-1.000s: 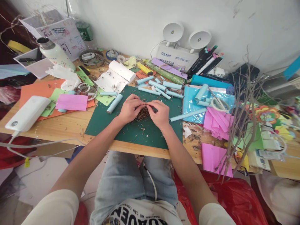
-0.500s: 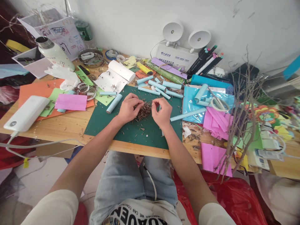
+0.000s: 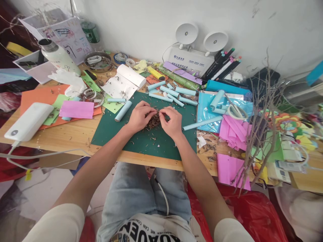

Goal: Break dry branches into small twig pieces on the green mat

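Note:
Over a small heap of brown dried plant bits (image 3: 153, 123), my left hand (image 3: 140, 116) and my right hand (image 3: 172, 122) come together with their fingertips almost touching. Thumb and forefinger of each hand are pinched; whatever lies between them is too small to make out. The heap sits on a dark green cutting mat (image 3: 143, 147) sprinkled with loose bits. A light blue paper tube (image 3: 123, 111) rests left of my left hand, and a longer blue tube (image 3: 202, 123) points toward my right hand. Several more rolled blue tubes (image 3: 178, 95) lie behind my hands.
A white power bank (image 3: 29, 121) with a cable lies at the left. Scissors (image 3: 236, 111) rest on blue plastic packaging (image 3: 206, 104) at the right, beside pink crepe paper (image 3: 233, 131). Dry twigs (image 3: 262, 134) jut over the right front edge. An open bottle (image 3: 59, 57) stands back left.
My right hand has moved left, bringing its pinched fingertips close to those of my left hand. My left hand has barely moved.

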A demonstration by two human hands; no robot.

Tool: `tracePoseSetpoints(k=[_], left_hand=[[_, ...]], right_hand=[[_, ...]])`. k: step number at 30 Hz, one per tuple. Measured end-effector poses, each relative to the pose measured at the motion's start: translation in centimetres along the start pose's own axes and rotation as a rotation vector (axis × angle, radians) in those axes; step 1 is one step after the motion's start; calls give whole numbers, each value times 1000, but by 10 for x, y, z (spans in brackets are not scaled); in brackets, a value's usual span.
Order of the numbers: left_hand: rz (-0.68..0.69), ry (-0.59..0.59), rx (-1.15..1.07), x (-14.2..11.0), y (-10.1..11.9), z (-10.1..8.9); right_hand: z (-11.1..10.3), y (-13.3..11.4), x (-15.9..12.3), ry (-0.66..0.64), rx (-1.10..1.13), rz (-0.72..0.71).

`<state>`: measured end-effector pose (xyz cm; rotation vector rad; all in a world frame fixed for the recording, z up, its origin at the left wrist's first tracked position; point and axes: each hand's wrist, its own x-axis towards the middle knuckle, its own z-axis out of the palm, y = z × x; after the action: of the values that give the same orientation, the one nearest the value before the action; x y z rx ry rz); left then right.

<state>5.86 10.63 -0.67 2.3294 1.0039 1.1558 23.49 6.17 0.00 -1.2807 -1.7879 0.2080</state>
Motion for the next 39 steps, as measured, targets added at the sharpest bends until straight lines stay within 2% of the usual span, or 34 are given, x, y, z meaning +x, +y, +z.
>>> tracePoseSetpoints(k=[3, 8, 14, 18, 22, 28, 39], left_hand=[[-21, -9, -18, -1, 0, 0], [69, -73, -17, 0, -3, -1], [62, -54, 21, 0, -5, 1], [47, -37, 27, 0, -1, 0], [-29, 35, 20, 0, 2, -3], [2, 8, -4, -1, 2, -1], [20, -34, -14, -1, 0, 1]], right_hand=[[-2, -1, 1, -6, 5, 1], [-5, -2, 2, -42, 26, -4], [-1, -1, 0, -48, 4, -13], [0, 0, 0, -1, -96, 0], [-5, 3, 1, 96, -118, 66], [-3, 0, 0, -35, -38, 9], [2, 0, -1, -35, -68, -18]])
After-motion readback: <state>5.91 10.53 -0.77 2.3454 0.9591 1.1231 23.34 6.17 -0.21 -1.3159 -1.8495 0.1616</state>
